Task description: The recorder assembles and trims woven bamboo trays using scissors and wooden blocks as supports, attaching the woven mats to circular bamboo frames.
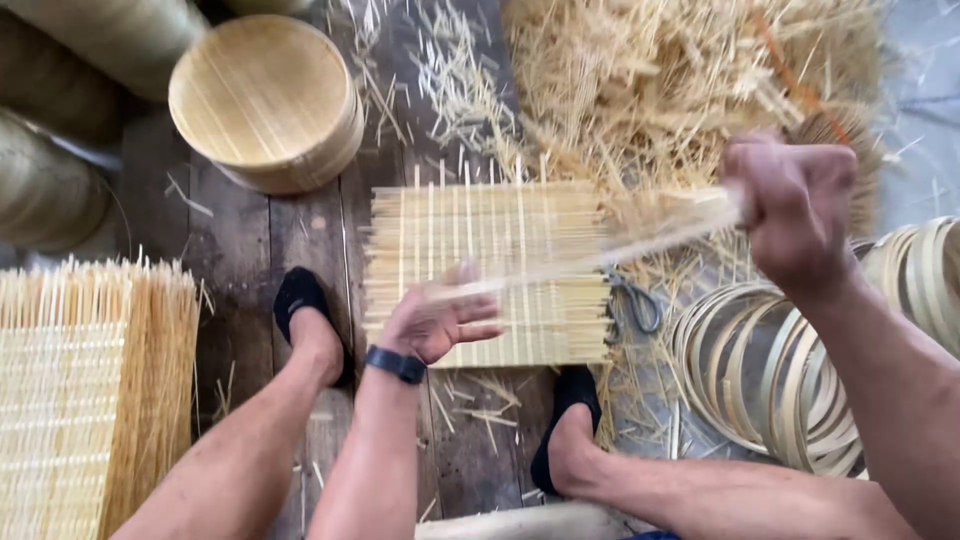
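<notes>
Overhead, hands (795,205) (blurred) stretch thin bamboo strips (600,250).

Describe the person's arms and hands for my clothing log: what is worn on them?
Both arms are bare, with no sleeves in view. The left hand has a dark wristband, like a watch, at its wrist. The right hand wears nothing: no glove, no ring visible.

Soft, even daylight fills the scene, brightest at the straw pile (690,80); shadows stay faint under the round lid (265,100); the right hand (795,205) and its bamboo strips (600,250) smear with motion blur; the dark floor planks (250,290) stay sharp; edges bend slightly; no glare.
</notes>
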